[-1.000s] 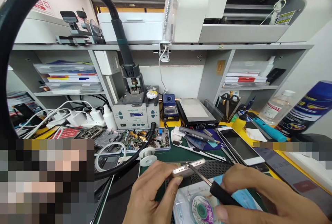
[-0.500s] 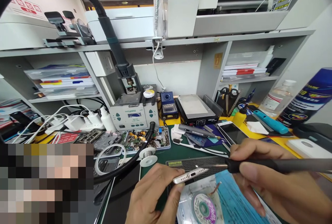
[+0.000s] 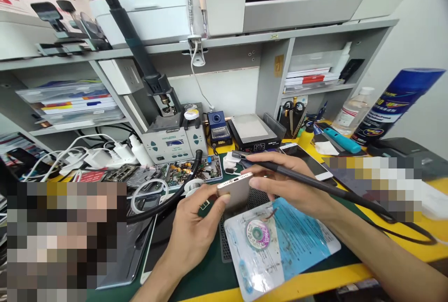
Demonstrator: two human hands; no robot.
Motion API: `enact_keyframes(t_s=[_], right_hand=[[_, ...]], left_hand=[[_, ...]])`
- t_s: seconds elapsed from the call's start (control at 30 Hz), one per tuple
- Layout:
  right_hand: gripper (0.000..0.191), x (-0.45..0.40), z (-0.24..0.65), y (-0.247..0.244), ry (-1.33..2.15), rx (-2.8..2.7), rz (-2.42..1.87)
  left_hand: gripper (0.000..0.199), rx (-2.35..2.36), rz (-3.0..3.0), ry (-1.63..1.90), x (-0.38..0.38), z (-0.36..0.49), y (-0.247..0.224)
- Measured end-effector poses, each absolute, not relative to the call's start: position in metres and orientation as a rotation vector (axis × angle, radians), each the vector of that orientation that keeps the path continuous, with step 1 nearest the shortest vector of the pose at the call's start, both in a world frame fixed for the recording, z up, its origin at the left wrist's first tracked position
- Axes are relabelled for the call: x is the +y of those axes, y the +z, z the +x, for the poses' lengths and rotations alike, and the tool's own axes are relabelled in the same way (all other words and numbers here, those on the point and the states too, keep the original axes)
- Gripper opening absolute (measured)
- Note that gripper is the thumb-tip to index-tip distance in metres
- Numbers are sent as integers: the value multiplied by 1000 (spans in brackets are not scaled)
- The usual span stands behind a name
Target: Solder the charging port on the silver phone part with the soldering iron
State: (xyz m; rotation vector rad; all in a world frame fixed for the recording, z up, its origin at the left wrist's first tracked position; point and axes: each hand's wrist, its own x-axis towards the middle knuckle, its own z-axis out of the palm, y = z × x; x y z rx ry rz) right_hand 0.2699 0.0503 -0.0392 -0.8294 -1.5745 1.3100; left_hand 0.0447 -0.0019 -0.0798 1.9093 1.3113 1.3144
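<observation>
My left hand [image 3: 194, 225] is closed on the left side of a gold-coloured smartphone [image 3: 235, 198], thumb on its back. The phone is tilted up, its bottom edge with port and speaker holes facing me. My right hand [image 3: 297, 183] touches the phone's right corner with thumb and fingers. Across that hand runs a black soldering iron [image 3: 325, 187], its cable trailing right; the tip is hard to make out. Below the phone are a perforated dark mat [image 3: 226, 246], a blue-and-white plastic packet [image 3: 304, 246] and a spool of desoldering braid [image 3: 258, 234].
A grey rework station [image 3: 171, 148] and a tray of circuit boards [image 3: 210, 169] stand behind. A heating plate [image 3: 254, 129], a white phone [image 3: 306, 161] and a blue spray can [image 3: 395, 106] are at the right. A black hose [image 3: 157, 215] crosses the left side.
The phone has been tilted so its back faces me. My right hand has come left onto the phone's corner, the iron now slanting back across the hand. The view has shifted.
</observation>
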Motion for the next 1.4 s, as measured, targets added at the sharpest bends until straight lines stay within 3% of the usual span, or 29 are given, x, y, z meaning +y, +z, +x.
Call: enact_keyframes(t_s=[0.1,0.2,0.27,0.37,0.47,0.6,0.73,0.83,1.0,1.1,1.27,1.4], right_hand=[[35,55,267,-41,1299,-1558,-839],[34,57,264,-40,1295,-1537,-847],[33,57,262,-39,1302,-1524,-854],[34,56,262,-38,1320,-1516,-857],[35,55,263,-39,1333,-1511,-847],[35,56,263,-43,1342,-1517,-820],[35,57,263,-44,1341,-1516,-802],[35,55,263,-42,1341,-1521,-803],[31,54,265,-40,1321,-1548,-789],[31,54,265,-41,1301,-1565,-802],[33,54,266,-41,1270,-1607,-832],[33,53,266,-41,1248,-1623,-855]], left_hand=[[11,1336,1910,1311,-3,43,-77],[31,1523,2076,1540,-21,48,-71],[35,1611,2318,1740,-39,56,-67],[37,1354,2726,1226,-57,76,-67],[38,1421,2835,757,-55,95,-73],[28,1406,2853,574,-48,98,-77],[29,1377,2669,745,-57,83,-78],[18,1484,2222,962,-71,71,-75],[35,1604,1466,1230,-77,52,-42],[36,1692,1529,1321,-61,41,-20],[12,1489,2120,1429,-22,28,-9],[10,1384,2124,1432,-4,24,-9]])
